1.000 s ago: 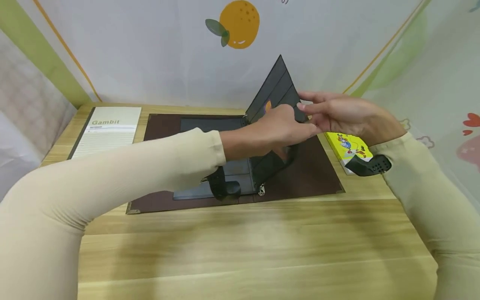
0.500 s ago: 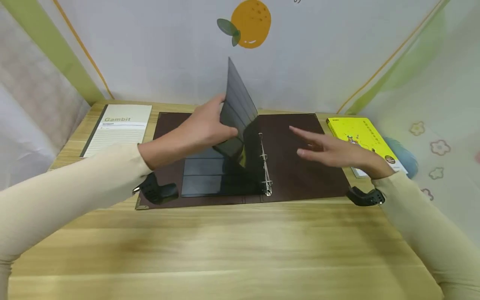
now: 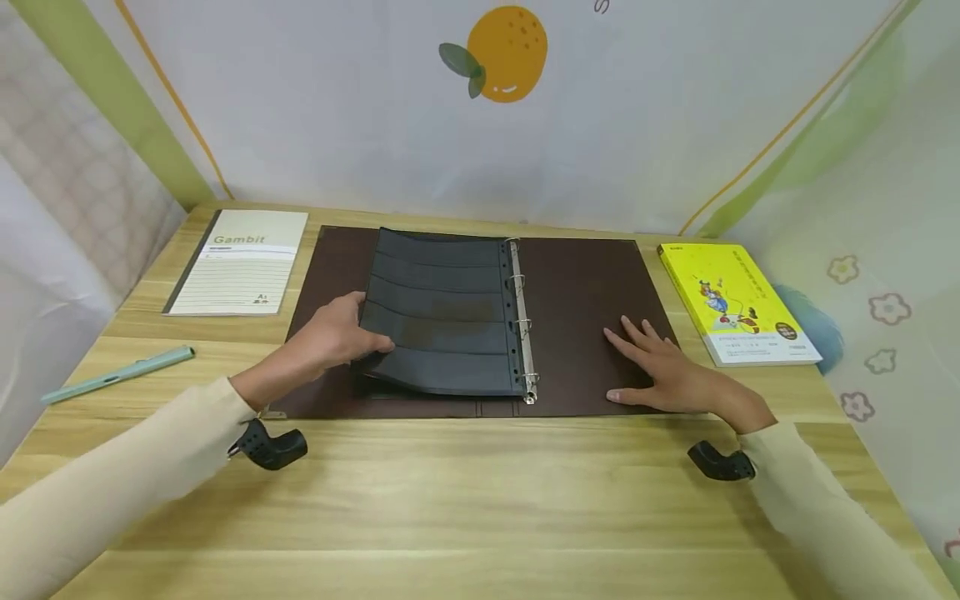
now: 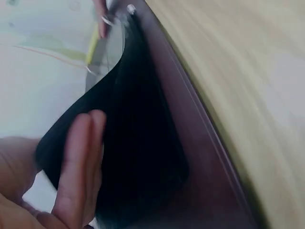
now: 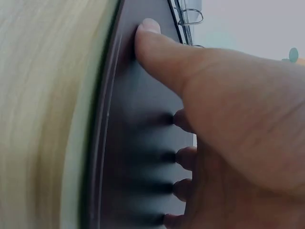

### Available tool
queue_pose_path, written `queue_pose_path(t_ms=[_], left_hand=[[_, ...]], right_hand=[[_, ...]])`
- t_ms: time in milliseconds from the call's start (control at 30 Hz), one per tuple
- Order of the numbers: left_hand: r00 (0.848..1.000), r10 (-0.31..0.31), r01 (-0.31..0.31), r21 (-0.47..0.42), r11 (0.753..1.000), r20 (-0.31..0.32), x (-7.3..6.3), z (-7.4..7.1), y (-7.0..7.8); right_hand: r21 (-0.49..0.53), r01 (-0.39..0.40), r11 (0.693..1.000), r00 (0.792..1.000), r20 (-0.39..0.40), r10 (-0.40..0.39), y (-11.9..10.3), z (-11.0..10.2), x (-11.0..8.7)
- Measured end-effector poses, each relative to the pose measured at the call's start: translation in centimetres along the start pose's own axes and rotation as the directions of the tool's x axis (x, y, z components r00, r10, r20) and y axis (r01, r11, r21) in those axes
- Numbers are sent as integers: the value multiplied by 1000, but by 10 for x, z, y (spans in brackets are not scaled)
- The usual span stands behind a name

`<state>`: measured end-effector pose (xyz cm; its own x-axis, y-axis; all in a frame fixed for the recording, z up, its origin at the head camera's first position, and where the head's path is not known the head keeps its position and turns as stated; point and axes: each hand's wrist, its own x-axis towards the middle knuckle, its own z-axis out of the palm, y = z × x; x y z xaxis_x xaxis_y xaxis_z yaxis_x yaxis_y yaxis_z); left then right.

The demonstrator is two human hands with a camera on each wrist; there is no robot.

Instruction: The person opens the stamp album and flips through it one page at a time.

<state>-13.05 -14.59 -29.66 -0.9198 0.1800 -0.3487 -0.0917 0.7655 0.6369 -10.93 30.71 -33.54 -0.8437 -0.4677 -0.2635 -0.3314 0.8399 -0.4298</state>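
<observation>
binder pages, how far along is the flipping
Done, by the look of it: the black pocket pages lie on the left side of the rings, and the binder's right cover is bare. In hand: the left hand holds the outer edge of the top page, which bows up slightly; the right hand rests flat on the right cover. Left: that page has yet to settle flat.

Bare tabletop (image 3: pixel 480 500) in front; binder (image 3: pixel 585 283) beyond
</observation>
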Motion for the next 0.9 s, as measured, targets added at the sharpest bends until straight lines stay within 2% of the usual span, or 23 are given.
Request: queue_pose_path(t_ms=[67,133,233,300,400,467,500,533,600,633,700,767,833,900], left_hand=[[1000,24,-22,115,993,-18,3,4,-4],[997,69,-57,219,974,-46,3,7,-7],[979,166,-115,347,931,-122,0,12,-13],[952,242,-144,423,894,-188,-4,17,-17],[893,361,-162,557,814,-268,-8,27,-23],[848,458,-196,643,740,-268,-8,34,-26],[833,496,-222,673,706,-246,-7,37,-28],[826,524,-252,693,676,-210,-6,40,-30],[829,549,-329,699,634,-108,-3,45,-33],[840,541,-368,683,631,-47,-1,47,-35],[874,481,-408,629,662,60,2,51,-40],[894,428,-417,595,686,133,5,55,-45],[900,401,-420,577,701,169,8,60,-49],[899,400,-428,561,709,179,12,64,-51]], right_hand=[[18,-6,1000,1000,-1,6,1,5,0],[32,-9,999,1000,-1,9,1,9,1],[42,-14,999,1000,3,14,-1,12,4],[42,-17,999,1000,4,17,-3,14,5],[46,-18,999,1000,0,18,-7,16,5],[46,-18,999,1000,-4,19,-10,18,6],[48,-17,999,1000,-4,17,-11,19,6],[50,-13,999,1000,-4,13,-12,21,7],[43,-16,999,1000,-2,16,-13,24,6],[37,-17,999,1000,-2,18,-14,26,5],[31,-20,999,1000,-4,20,-14,28,4],[23,-23,999,1000,-8,23,-14,30,3],[19,-28,999,1000,-13,28,-12,31,1],[12,-28,1000,999,-19,28,-10,31,-1]])
